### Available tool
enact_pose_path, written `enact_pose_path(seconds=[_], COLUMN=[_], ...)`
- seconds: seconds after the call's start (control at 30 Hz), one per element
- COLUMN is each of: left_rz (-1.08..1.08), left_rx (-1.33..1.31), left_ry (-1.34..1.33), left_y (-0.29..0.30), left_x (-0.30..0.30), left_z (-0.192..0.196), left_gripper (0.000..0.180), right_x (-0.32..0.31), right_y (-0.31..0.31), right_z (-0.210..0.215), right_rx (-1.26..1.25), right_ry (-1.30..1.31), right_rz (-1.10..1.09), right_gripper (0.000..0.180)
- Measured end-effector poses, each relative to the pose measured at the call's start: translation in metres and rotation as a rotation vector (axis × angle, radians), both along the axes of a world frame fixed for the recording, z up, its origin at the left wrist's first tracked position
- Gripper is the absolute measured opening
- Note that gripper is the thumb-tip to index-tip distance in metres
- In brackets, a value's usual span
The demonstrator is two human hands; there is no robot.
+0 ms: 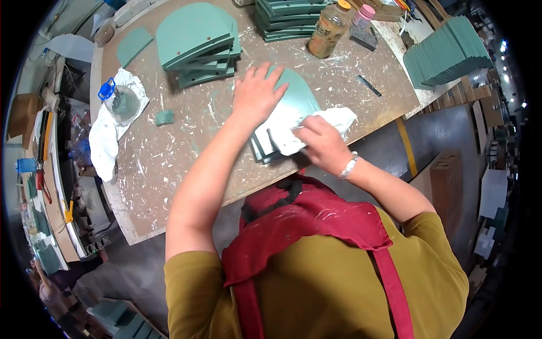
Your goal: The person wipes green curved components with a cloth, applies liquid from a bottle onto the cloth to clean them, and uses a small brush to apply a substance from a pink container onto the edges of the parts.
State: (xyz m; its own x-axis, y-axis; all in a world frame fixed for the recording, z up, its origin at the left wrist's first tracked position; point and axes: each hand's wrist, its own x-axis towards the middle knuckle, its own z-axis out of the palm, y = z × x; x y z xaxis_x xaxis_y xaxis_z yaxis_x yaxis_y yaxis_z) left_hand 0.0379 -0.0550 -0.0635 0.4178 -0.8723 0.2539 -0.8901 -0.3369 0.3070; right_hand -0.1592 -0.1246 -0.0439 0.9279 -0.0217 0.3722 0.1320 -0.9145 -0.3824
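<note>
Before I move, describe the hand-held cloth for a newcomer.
On the big brown table, find the green boards by the near edge, under the left hand. The white cloth is bunched in the right hand there, unlike the other white cloth, at left by the clear jug.

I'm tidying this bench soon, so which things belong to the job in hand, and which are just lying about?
Likely the job's:
- green panel under the left hand
- white cloth in the right hand
- stacked green panels
- possibly blue-capped container

Apparently lying about:
- yellow-capped bottle
- pink-capped bottle
- thin dark strip
</note>
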Motion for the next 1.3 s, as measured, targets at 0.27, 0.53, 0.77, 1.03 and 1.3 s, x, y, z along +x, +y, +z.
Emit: enact_pose_path(seconds=[0.27,0.53,0.77,1.03,1.3], left_rz=[-0.030,-0.013,-0.054,0.406,0.415], left_rx=[0.004,0.022,0.013,-0.046,-0.041], left_ry=[0.029,0.034,0.027,0.902,0.872], left_y=[0.005,-0.001,0.000,0.104,0.113], left_x=[0.005,0.004,0.005,-0.024,-0.067], left_z=[0.000,-0.008,0.002,0.022,0.017], left_gripper=[0.046,0.049,0.047,0.042,0.042], right_x=[-0.011,-0.006,-0.039,-0.046,-0.013], right_y=[-0.004,-0.002,-0.079,-0.081,-0.049], right_z=[-0.002,0.033,-0.021,0.014,0.008], right_rx=[-0.016,0.033,0.266,0.850,0.628], right_ry=[-0.036,-0.098,0.015,-0.078,0.121], right_rz=[-0.005,-0.148,-0.413,-0.472,-0.195], right_gripper=[0.029,0.031,0.016,0.019,0.019])
